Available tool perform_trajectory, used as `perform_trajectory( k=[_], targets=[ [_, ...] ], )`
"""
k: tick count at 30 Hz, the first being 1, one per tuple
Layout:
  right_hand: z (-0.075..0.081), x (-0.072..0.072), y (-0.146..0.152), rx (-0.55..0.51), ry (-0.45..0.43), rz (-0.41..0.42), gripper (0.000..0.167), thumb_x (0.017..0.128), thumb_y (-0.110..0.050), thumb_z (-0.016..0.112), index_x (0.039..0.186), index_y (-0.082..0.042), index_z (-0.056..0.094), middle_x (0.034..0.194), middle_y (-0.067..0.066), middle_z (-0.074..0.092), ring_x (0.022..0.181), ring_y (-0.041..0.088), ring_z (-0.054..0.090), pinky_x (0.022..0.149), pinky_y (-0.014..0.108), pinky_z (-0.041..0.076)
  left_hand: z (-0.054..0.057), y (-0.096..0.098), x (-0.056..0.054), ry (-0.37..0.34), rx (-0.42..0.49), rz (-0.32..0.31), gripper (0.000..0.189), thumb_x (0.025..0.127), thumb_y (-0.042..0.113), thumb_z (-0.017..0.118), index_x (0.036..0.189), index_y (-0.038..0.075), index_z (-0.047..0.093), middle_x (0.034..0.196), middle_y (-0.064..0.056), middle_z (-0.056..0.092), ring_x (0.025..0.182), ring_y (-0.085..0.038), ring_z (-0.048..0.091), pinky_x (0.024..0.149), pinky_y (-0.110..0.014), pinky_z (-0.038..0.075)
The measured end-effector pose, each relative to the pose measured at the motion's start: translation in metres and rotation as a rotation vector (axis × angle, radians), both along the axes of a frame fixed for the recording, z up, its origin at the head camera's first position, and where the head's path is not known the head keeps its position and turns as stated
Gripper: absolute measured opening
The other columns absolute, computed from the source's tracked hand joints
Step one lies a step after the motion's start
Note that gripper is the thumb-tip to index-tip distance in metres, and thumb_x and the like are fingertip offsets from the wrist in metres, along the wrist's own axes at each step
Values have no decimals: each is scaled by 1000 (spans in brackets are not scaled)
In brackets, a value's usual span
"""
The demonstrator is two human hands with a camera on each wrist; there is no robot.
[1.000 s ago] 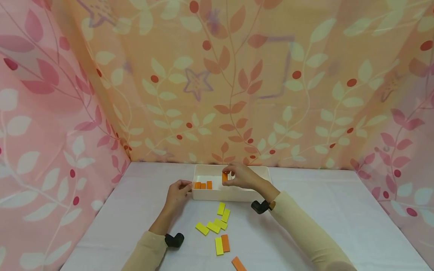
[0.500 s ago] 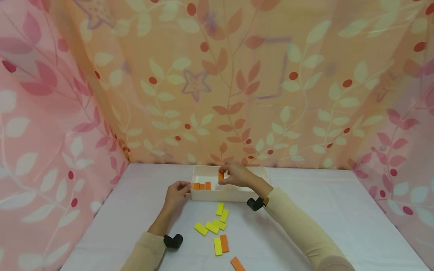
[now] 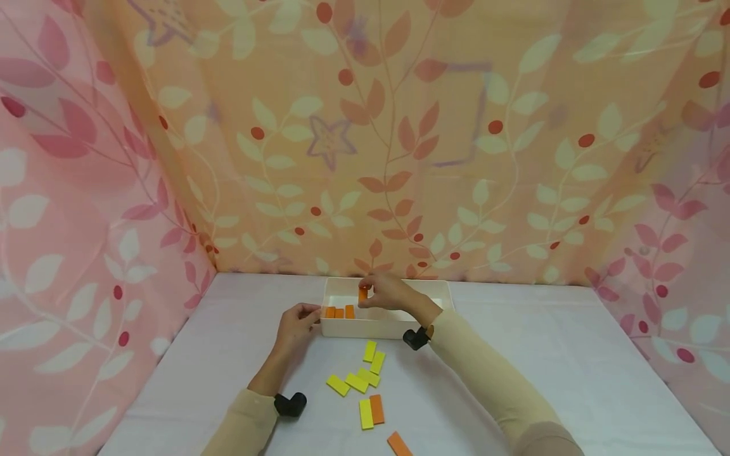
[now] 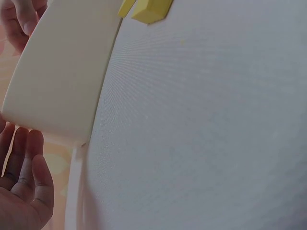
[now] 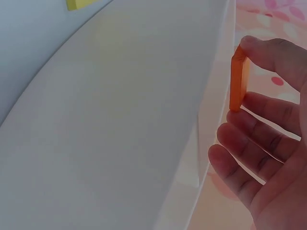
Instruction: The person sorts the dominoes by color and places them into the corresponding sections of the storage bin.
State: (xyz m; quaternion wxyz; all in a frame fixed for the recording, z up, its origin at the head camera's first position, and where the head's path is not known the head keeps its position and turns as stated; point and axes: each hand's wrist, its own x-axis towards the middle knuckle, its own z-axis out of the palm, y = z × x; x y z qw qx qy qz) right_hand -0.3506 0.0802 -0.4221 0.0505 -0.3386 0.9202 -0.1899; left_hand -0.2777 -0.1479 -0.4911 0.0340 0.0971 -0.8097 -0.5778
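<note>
An orange domino (image 5: 236, 85) is pinched upright between the thumb and fingertips of my right hand (image 3: 390, 294), above the inside of a long white box (image 3: 365, 329). Three orange dominoes (image 3: 350, 311) stand in a row along the inner front wall at the box's left end. My left hand (image 3: 294, 329) touches that left end from outside. In the left wrist view, the fingertips (image 4: 34, 136) of this hand rest against the box's end wall with the fingers fairly straight.
Several yellow dominoes (image 3: 357, 383) lie scattered on the white-covered table (image 3: 513, 342) in front of the box. Nearer lies a yellow domino (image 3: 366, 414) beside an orange one (image 3: 377, 409). Another orange domino (image 3: 400, 444) is at the front edge. A patterned curtain (image 3: 388, 190) hangs behind the box.
My right hand has moved left over the box with the orange domino, closer to the row of three. The left hand has stayed at the box's left end.
</note>
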Motion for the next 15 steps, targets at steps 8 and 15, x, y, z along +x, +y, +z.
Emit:
perform_trajectory(
  k=[8, 15],
  targets=[
    [-10, -5, -18, 52, 46, 39, 34, 81, -27, 79, 106, -6, 70, 103, 5, 63, 90, 19, 56, 85, 33, 50, -3, -1, -1, 2, 1, -9, 22, 96, 19, 61, 110, 2, 65, 105, -14, 69, 88, -17, 67, 72, -26, 51],
    [-16, -8, -26, 83, -3, 19, 28, 82, -25, 79, 103, -7, 71, 102, 5, 57, 88, 18, 52, 83, 29, 49, 0, -1, 0, 6, -15, -12, 23, 96, 19, 61, 110, 2, 65, 106, -14, 69, 88, -17, 66, 72, -26, 51]
  ],
)
